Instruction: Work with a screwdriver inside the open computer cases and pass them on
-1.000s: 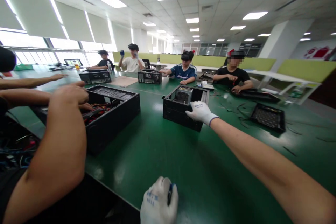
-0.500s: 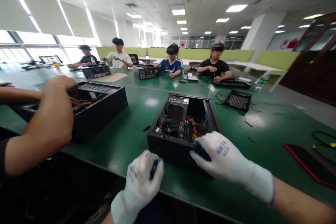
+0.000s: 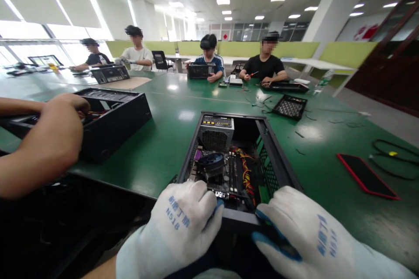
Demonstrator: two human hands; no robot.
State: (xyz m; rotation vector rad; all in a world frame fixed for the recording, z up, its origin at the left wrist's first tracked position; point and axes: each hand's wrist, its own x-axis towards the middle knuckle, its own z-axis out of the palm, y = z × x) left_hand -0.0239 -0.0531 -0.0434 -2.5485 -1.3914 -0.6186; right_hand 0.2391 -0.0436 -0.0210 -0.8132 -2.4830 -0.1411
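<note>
In front of me lies an opened black computer case [image 3: 284, 163], its near end at the table edge. Inside are a power supply [image 3: 216, 133], a dark round fan on a heatsink [image 3: 212, 162], and red and yellow cables [image 3: 245, 170]. My left hand [image 3: 185, 222], in a white glove with blue showing at the fingers, is curled over the near left part of the case rim. My gloved right hand [image 3: 297, 231] grips the near right part, fingers on top and thumb lower down. Both palms are hidden.
On my left, a neighbour's bare arm [image 3: 49, 148] reaches into another black case [image 3: 121, 124]. A red-edged black panel [image 3: 366, 176] and a black cable [image 3: 393, 161] lie to the right. Behind is a dark tray [image 3: 290, 107]. Several people sit across the green table [image 3: 170, 115].
My left hand has come up onto the case's near rim. The case sits closer to me, with both hands at its near end. Across the table, one person has tipped up a case.
</note>
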